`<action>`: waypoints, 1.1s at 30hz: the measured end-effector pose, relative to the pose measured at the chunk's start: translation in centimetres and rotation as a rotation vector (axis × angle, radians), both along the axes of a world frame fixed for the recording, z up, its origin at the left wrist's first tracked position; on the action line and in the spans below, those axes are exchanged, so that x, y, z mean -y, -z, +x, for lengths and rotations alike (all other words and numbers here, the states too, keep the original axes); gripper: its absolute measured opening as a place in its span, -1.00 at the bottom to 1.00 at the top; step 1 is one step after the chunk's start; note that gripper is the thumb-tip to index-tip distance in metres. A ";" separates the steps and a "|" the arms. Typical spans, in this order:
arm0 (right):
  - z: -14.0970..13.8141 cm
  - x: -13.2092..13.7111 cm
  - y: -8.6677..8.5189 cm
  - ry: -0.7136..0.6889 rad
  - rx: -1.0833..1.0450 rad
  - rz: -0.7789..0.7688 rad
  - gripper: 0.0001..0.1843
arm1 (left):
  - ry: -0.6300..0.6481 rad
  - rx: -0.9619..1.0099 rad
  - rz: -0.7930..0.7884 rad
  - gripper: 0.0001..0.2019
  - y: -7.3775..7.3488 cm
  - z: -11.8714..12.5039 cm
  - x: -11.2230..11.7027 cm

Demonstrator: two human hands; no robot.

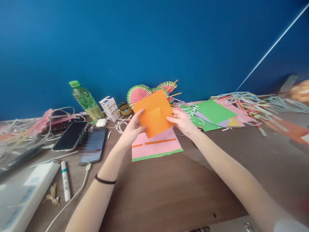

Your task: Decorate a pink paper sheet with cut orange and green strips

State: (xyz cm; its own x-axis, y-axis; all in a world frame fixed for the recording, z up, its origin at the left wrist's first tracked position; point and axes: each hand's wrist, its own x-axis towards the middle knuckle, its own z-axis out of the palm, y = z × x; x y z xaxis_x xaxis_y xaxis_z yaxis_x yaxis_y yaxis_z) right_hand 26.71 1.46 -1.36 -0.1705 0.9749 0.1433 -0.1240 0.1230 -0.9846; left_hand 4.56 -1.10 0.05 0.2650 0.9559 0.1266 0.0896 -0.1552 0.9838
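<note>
A sheet of orange paper [155,111] is held up, tilted, between both hands above the table. My left hand [134,129] grips its left edge, thumb in front and fingers partly hidden. At the right edge, my right hand [181,120] pinches the sheet with the thumb on its face. Beneath it lies a pink sheet [159,149] with a green strip along the near edge and orange strips across it. Behind the orange paper stand folded pink-and-green paper fans [138,95], partly covered by it.
Left are a green-capped bottle [85,100], a small carton [110,109], two phones [93,146], a marker [65,182] and a white power strip [36,190] with cables. Right lie green paper sheets [214,111] and many paper strips [251,98]. A blue wall [154,42] rises behind.
</note>
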 end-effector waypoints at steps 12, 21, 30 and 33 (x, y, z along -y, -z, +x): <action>12.3 -1.1 0.9 1.030 0.955 0.080 -0.42 | 0.139 -1.114 -0.010 -0.83 2.1 -2.4 -0.9; -0.8 3.3 5.0 -0.154 0.991 0.454 -0.62 | 0.080 -1.089 0.118 -0.88 3.7 -2.7 -1.6; -2.5 0.7 6.5 0.019 0.928 0.435 -0.78 | -0.031 -1.031 0.154 -0.94 4.0 -2.7 -1.8; -2.7 0.7 6.1 0.059 0.967 0.407 -0.91 | 0.002 -1.017 0.118 -0.96 4.1 -2.7 -1.8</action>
State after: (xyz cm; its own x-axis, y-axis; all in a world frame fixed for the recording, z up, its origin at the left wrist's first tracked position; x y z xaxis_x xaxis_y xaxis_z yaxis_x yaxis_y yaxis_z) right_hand 24.01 0.73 -7.42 -0.3407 0.8942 0.2904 0.7103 0.4472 -0.5436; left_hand 1.89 0.65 -4.01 0.3013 0.9513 -0.0657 0.8729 -0.2475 0.4204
